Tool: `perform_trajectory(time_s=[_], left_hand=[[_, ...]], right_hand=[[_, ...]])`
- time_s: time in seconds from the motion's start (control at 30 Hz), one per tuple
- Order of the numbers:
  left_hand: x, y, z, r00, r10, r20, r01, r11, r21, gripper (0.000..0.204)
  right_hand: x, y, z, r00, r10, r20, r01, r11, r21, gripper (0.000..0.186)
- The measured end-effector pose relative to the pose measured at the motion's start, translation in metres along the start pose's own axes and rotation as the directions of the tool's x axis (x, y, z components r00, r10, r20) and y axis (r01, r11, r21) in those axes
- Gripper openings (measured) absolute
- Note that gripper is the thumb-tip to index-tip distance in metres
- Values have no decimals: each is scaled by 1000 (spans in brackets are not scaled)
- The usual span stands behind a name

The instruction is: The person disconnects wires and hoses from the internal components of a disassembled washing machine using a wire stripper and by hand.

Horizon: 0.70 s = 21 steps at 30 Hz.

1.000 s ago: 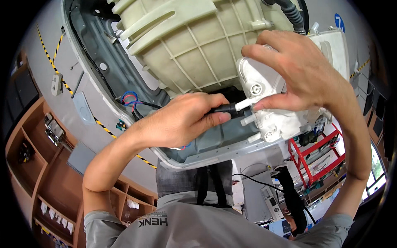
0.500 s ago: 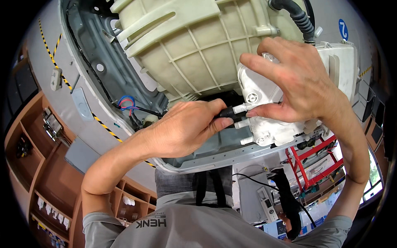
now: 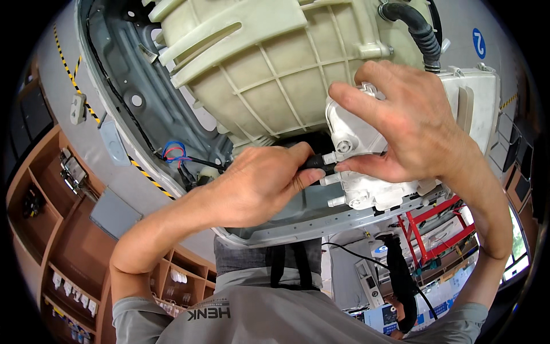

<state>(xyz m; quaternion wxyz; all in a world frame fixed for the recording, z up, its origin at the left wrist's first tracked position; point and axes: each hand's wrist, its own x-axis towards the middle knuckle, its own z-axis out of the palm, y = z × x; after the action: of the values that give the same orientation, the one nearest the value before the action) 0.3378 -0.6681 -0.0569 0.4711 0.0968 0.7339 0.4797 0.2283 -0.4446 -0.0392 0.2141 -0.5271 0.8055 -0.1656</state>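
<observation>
A black rubber hose end [image 3: 313, 163] is pinched between the thumb and fingers of my left hand [image 3: 259, 184]. The hose's open end meets the uppermost of several short white spigots [image 3: 330, 156] on the side of a white plastic housing [image 3: 350, 125]. How far the hose is over the spigot I cannot tell exactly. My right hand [image 3: 408, 123] is closed around the housing, thumb low beside the spigots and fingers over its top. Two more spigots, a middle one [image 3: 330, 180] and a lower one [image 3: 336, 202], stick out bare below.
A large cream plastic tub [image 3: 269, 74] with ribs fills the top, inside a grey metal cabinet [image 3: 123, 74]. A ribbed grey hose [image 3: 421, 35] rises behind my right hand. Coiled blue and red wires [image 3: 174, 151] lie at left. A red metal frame [image 3: 427, 232] stands beyond the cabinet's edge.
My left hand and the hose have moved slightly to the right against the housing. Less of the uppermost spigot shows now. My right hand keeps its grip.
</observation>
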Motion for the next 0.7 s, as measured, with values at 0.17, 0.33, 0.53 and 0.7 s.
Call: perform_trajectory(time_s=[0.17, 0.33, 0.53, 0.7], left_hand=[[1, 2, 3, 1000, -14, 6, 14, 999, 32, 33], [3, 4, 3, 999, -29, 17, 28, 999, 38, 33], [4, 5, 3, 999, -33, 11, 32, 998, 56, 34], [3, -7, 1, 973, 191, -131, -172, 975, 144, 33]], right_hand=[[1, -4, 0, 1000, -13, 3, 13, 1000, -26, 73], [1, -3, 2, 1000, 2, 6, -2, 1000, -8, 74], [3, -2, 6, 1000, -10, -14, 10, 1000, -5, 72], [2, 3, 4, 998, -42, -43, 43, 999, 16, 72]])
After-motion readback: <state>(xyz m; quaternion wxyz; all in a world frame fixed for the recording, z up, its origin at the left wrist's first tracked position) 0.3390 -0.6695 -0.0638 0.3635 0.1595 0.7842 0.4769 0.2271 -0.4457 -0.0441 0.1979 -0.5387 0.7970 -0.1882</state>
